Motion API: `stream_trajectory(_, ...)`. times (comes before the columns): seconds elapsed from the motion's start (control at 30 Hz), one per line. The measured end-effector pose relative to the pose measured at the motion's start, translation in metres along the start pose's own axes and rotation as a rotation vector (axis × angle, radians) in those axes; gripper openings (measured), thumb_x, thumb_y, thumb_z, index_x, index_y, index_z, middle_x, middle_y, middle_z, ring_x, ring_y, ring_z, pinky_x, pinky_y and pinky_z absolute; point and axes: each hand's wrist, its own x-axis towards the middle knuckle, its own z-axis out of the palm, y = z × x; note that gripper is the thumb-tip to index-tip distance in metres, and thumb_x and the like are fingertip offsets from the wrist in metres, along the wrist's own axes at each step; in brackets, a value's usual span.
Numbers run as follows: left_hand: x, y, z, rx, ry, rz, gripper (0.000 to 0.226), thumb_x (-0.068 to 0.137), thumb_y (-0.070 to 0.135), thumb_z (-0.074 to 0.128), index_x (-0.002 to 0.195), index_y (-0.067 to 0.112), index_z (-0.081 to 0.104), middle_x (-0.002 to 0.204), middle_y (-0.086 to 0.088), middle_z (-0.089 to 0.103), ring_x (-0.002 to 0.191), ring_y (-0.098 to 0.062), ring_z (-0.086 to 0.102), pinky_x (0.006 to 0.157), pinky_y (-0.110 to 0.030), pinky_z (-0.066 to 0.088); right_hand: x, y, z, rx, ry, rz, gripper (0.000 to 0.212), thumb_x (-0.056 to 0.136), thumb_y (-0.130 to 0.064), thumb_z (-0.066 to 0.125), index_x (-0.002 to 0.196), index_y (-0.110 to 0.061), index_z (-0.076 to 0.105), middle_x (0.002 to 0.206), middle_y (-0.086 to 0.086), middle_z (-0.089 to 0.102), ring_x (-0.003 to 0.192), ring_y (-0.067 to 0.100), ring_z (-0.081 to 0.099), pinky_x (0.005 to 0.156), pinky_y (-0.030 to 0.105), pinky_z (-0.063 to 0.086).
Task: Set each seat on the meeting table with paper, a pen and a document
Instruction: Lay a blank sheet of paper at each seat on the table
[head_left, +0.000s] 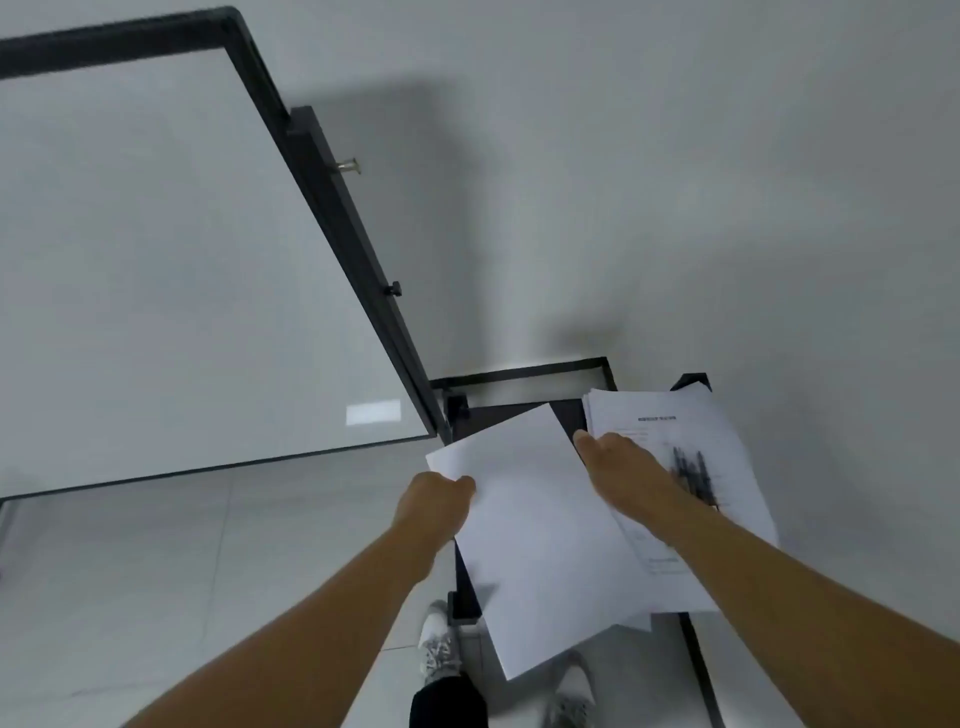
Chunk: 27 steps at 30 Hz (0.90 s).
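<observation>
I see the left hand (434, 501) pinching the edge of a blank paper (540, 530) sheet, lifted over a small black stand (519, 374) beside the whiteboard (156, 260). The right hand (618, 457) lies flat, fingers loosely extended, on the printed document stack (670, 431), pens (693, 467) blurred on top. My worry: that one-edge grip lets the sheet sag or slip, and a nudge could roll the pens off.
</observation>
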Motion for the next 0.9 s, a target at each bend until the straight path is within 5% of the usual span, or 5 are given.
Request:
stream_trajectory(0.13, 0.013, -0.018, 0.002, -0.046, 0.072, -0.070, 0.017, 0.090, 0.012, 0.061, 0.076, 0.007, 0.051, 0.071, -0.007, 0.047, 0.065, -0.025, 0.042, 0.059, -0.030, 0.033, 0.009, 0.024, 0.016, 0.009, -0.013, 0.138, 0.065, 0.102, -0.065, 0.025, 0.085, -0.010, 0.056, 0.088, 0.012, 0.063, 0.077, 0.024, 0.058, 0.070, 0.034, 0.046)
stream_trajectory(0.33, 0.036, -0.032, 0.017, -0.094, 0.077, -0.094, 0.031, 0.096, 0.008, 0.062, 0.069, 0.013, 0.046, 0.072, -0.005, 0.046, 0.068, -0.027, 0.046, 0.062, -0.033, 0.041, 0.019, 0.047, 0.029, 0.014, -0.023, 0.242, 0.053, 0.108, -0.049, 0.038, 0.108, -0.002, 0.062, 0.103, 0.022, 0.066, 0.090, 0.034, 0.061, 0.084, 0.042, 0.053)
stream_trajectory(0.5, 0.037, -0.032, 0.028, -0.187, 0.130, -0.121, 0.037, 0.095, 0.000, 0.060, 0.066, 0.016, 0.043, 0.071, -0.005, 0.045, 0.066, -0.025, 0.041, 0.060, -0.032, 0.038, 0.025, 0.055, 0.039, 0.037, -0.024, 0.287, 0.047, 0.105, -0.048, 0.044, 0.106, -0.004, 0.062, 0.102, 0.019, 0.066, 0.091, 0.033, 0.063, 0.082, 0.041, 0.054)
stream_trajectory(0.63, 0.031, -0.038, 0.031, -0.259, 0.162, -0.108, 0.036, 0.086, -0.009, 0.048, 0.061, 0.015, 0.040, 0.056, 0.003, 0.034, 0.060, -0.022, 0.021, 0.052, -0.025, 0.018, 0.027, 0.055, 0.046, 0.196, -0.086, 0.325, 0.025, 0.100, -0.032, 0.056, 0.086, -0.011, 0.053, 0.077, 0.006, 0.053, 0.065, 0.022, 0.048, 0.055, 0.028, 0.038)
stream_trajectory(0.9, 0.016, -0.036, 0.036, -0.312, 0.091, -0.111, 0.018, 0.096, 0.000, 0.054, 0.080, 0.009, 0.054, 0.076, -0.007, 0.050, 0.066, -0.025, 0.040, 0.062, -0.029, 0.033, 0.019, 0.050, 0.051, 0.297, -0.141, 0.345, 0.043, 0.093, 0.001, 0.056, 0.068, -0.020, 0.029, 0.068, -0.001, 0.028, 0.060, 0.015, 0.027, 0.056, 0.029, 0.021)
